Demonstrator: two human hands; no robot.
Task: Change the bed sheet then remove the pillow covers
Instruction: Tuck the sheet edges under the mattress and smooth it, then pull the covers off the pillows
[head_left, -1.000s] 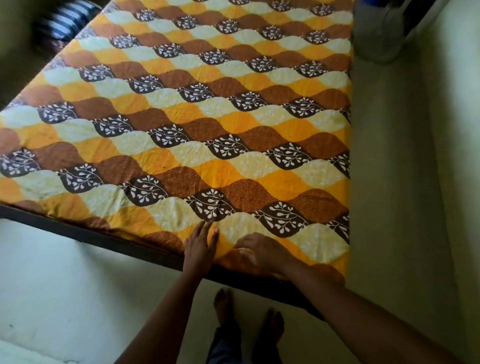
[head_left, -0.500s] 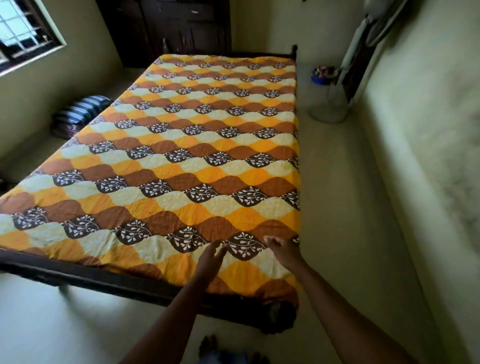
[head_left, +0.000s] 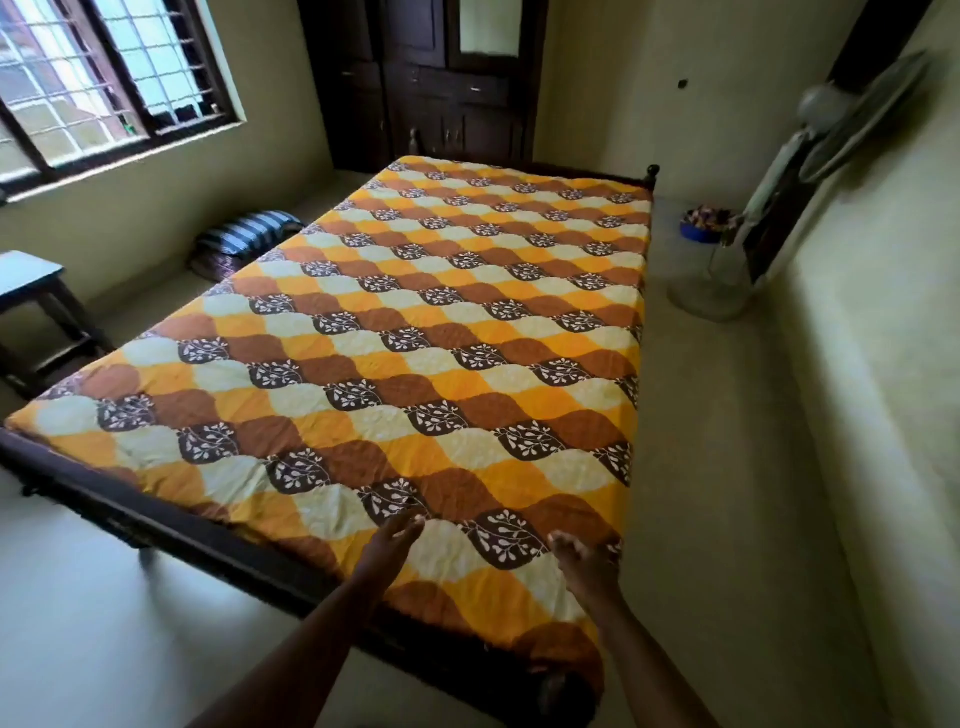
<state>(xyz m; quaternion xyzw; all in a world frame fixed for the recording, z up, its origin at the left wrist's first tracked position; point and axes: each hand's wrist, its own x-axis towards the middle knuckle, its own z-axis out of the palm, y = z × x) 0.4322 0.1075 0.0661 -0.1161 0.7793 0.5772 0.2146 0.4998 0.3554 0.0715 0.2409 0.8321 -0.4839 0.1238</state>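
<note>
An orange, brown and cream patterned bed sheet (head_left: 415, 332) lies spread flat over the whole mattress on a dark wooden bed frame (head_left: 171, 530). My left hand (head_left: 389, 540) hovers over the sheet's near end with fingers straight, holding nothing. To its right, my right hand (head_left: 584, 564) is lifted above the near right corner, its fingers loosely bent and empty. A striped pillow (head_left: 244, 241) lies on the floor beside the bed's left side, under the window.
A small dark table (head_left: 31, 312) stands at the left wall. A pedestal fan (head_left: 727, 270) and a blue bowl (head_left: 701, 226) sit on the floor right of the bed. A dark wardrobe (head_left: 441, 88) fills the far wall. Bare floor runs along the bed's right side.
Both hands lifted off the sheet's near edge, where they had been pressing it. The view rose from the bed's foot to take in the whole room.
</note>
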